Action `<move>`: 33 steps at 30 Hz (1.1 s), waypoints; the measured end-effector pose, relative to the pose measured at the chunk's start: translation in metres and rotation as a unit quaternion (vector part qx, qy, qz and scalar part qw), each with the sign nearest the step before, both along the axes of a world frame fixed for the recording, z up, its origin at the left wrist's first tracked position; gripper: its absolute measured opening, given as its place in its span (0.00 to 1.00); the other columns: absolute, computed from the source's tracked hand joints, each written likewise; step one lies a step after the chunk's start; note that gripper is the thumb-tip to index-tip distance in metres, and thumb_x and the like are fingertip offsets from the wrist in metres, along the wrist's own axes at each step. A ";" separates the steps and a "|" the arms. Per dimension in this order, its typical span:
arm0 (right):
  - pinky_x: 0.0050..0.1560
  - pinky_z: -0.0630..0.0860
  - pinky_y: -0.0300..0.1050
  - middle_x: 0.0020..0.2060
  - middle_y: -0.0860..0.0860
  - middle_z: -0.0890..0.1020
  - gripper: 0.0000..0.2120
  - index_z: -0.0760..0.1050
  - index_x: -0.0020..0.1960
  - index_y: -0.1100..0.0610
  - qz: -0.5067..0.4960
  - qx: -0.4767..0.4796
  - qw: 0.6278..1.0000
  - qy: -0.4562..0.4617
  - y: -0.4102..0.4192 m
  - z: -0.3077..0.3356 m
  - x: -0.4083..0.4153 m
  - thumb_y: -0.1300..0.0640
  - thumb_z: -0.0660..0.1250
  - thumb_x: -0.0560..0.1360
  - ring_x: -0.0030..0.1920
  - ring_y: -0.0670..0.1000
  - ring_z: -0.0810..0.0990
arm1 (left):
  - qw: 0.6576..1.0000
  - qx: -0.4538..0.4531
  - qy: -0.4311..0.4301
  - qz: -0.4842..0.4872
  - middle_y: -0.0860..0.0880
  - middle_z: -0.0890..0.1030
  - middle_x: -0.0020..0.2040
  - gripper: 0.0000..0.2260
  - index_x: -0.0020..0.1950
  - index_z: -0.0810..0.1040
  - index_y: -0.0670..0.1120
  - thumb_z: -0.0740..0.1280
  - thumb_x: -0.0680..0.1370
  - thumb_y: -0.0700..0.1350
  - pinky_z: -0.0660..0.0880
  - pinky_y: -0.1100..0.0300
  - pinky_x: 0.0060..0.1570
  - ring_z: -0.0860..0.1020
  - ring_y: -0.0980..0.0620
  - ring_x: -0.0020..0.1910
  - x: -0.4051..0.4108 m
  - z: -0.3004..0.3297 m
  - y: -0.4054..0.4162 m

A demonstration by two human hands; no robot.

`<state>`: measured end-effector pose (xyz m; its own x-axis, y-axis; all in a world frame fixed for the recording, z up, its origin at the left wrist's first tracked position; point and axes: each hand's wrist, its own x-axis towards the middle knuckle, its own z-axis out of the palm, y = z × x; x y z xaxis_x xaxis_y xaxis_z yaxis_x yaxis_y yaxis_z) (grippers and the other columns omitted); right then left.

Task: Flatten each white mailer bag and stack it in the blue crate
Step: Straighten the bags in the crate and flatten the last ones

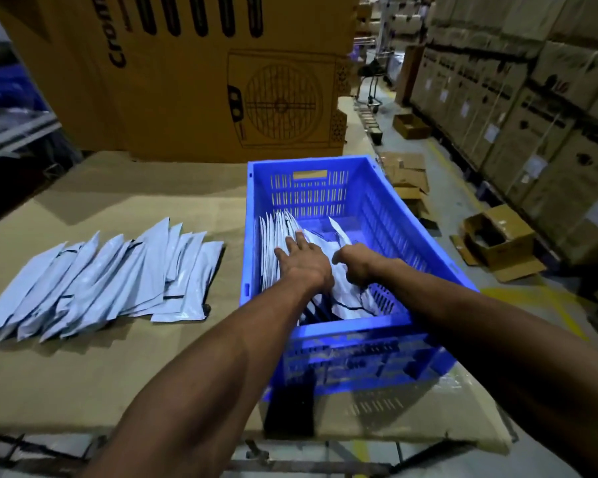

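Left hand (302,262) flat on mailer bags (277,243) inside blue crate (356,343), right hand (354,267) pinching one bag (346,294), loose bags (97,281) beside crate.

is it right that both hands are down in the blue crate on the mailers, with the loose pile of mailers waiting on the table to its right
Not quite. The head view shows the loose pile of mailers on the table to the left of the blue crate, not the right. The left hand and right hand are indeed in the crate on the mailers.
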<state>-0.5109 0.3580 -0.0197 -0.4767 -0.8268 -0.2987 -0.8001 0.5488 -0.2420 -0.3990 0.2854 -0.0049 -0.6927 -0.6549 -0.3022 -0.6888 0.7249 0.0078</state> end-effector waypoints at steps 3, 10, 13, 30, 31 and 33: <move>0.61 0.71 0.45 0.65 0.57 0.78 0.28 0.72 0.71 0.58 0.012 -0.031 0.999 -0.027 -0.003 0.009 0.002 0.69 0.61 0.71 0.65 0.58 0.75 | 0.999 0.004 0.021 0.030 0.35 0.40 0.81 0.40 0.82 0.43 0.40 0.64 0.81 0.52 0.48 0.35 0.76 0.42 0.36 0.81 0.002 -0.004 -0.005; 0.53 0.81 0.50 0.65 0.55 0.79 0.33 0.74 0.68 0.58 0.001 -0.091 0.994 -0.055 0.000 0.011 -0.009 0.71 0.59 0.65 0.60 0.55 0.80 | 0.994 0.023 0.065 0.079 0.38 0.43 0.82 0.36 0.81 0.56 0.43 0.62 0.81 0.61 0.48 0.38 0.77 0.42 0.36 0.81 -0.002 -0.010 -0.011; 0.50 0.82 0.52 0.66 0.55 0.77 0.33 0.71 0.71 0.57 0.014 -0.082 0.995 -0.059 0.001 0.009 -0.007 0.71 0.58 0.67 0.56 0.57 0.82 | 0.990 0.039 0.084 0.109 0.38 0.40 0.82 0.40 0.80 0.56 0.42 0.69 0.77 0.59 0.47 0.40 0.78 0.41 0.37 0.81 -0.006 -0.015 -0.011; 0.41 0.65 0.47 0.47 0.60 0.76 0.09 0.68 0.43 0.58 -0.045 -0.134 0.986 -0.094 0.003 0.008 -0.018 0.55 0.55 0.78 0.48 0.58 0.75 | 0.977 0.166 0.131 -0.036 0.53 0.48 0.83 0.36 0.81 0.52 0.62 0.54 0.75 0.72 0.29 0.23 0.63 0.54 0.44 0.81 -0.004 -0.014 -0.002; 0.41 0.64 0.47 0.47 0.59 0.74 0.11 0.68 0.42 0.58 -0.048 -0.142 0.984 -0.095 0.002 0.009 -0.017 0.58 0.54 0.81 0.49 0.58 0.74 | 0.972 0.180 0.153 -0.022 0.53 0.52 0.83 0.36 0.81 0.51 0.61 0.50 0.75 0.73 0.28 0.23 0.63 0.57 0.45 0.80 -0.006 -0.013 -0.001; 0.45 0.65 0.46 0.46 0.58 0.74 0.13 0.72 0.46 0.59 -0.071 -0.161 0.979 -0.099 -0.001 0.007 -0.016 0.54 0.54 0.83 0.50 0.57 0.75 | 0.962 0.190 0.196 0.027 0.50 0.60 0.81 0.33 0.81 0.53 0.57 0.47 0.79 0.69 0.30 0.25 0.65 0.62 0.45 0.79 -0.007 -0.009 -0.002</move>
